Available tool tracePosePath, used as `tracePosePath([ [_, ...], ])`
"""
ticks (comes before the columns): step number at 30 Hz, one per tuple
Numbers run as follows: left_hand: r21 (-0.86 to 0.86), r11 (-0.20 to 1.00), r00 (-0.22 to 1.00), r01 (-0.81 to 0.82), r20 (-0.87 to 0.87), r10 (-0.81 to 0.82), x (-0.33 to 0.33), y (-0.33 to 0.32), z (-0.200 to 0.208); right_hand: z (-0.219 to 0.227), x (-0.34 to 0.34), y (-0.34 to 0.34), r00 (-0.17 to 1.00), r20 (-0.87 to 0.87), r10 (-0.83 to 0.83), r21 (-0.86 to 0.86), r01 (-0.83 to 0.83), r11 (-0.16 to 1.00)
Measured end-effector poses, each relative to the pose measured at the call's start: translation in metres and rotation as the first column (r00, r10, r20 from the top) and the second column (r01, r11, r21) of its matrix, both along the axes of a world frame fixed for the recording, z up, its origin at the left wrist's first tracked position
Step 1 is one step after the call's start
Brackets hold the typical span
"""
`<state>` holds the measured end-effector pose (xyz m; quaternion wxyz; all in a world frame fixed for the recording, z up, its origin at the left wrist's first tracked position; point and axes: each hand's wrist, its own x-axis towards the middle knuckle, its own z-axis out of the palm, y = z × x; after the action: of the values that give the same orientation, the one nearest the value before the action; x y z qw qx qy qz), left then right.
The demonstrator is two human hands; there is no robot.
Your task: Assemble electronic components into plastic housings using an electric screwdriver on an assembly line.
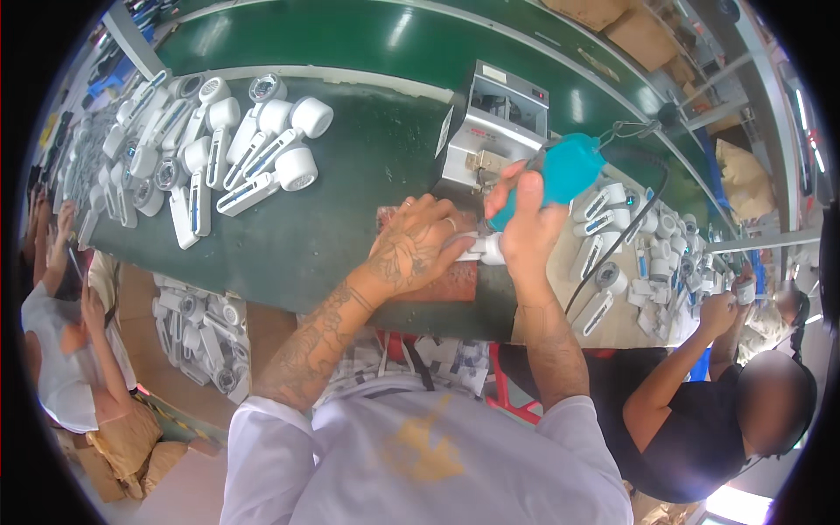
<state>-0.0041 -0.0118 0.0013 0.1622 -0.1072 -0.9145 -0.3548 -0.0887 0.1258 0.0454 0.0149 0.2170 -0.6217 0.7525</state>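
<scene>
I have the left hand [420, 241] over the red pad [451, 284] near the front edge of the table [341, 227], its grip pinching a white handheld piece [492, 249] that lies on or just above that pad; fingers hide part of it. The grip of the right hand [532, 223] is closed around a teal power tool [569, 171], its working end close to the piece, though I cannot tell whether the tip touches. I judge this to be a fastening step, so I would press the piece flat to the pad, bring the tool square to its surface before adding pressure, and hold the left fingertips off the line of the tip. For room, the open stretch of table on the left, before the left heap of white devices [219, 140], looks like the easier way out. Beyond the hands, the grey metal machine [503, 114] stands close, so I would not push the knuckles far forward. On the right, the black cable [626, 232] hangs over the right heap of white devices [665, 254] and could snag; a co-worker [700, 420] sits at that side too, so I would swing little there.
</scene>
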Motion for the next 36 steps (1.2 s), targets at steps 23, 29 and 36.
tracePosePath([
  [23,0.027,1.0,1.0,0.011,-0.014,-0.011,0.001,0.003,-0.003,0.008,-0.043,-0.022,0.961,-0.268,-0.065,-0.066,0.049,0.997],
  [29,0.021,1.0,1.0,0.008,0.007,-0.008,0.002,0.007,-0.001,-0.002,-0.048,-0.015,0.973,-0.227,-0.04,-0.015,0.038,0.999],
  [36,0.034,0.999,1.0,0.011,0.008,-0.011,0.002,0.004,-0.004,0.016,0.007,0.011,0.995,0.029,-0.091,-0.024,0.091,0.996],
])
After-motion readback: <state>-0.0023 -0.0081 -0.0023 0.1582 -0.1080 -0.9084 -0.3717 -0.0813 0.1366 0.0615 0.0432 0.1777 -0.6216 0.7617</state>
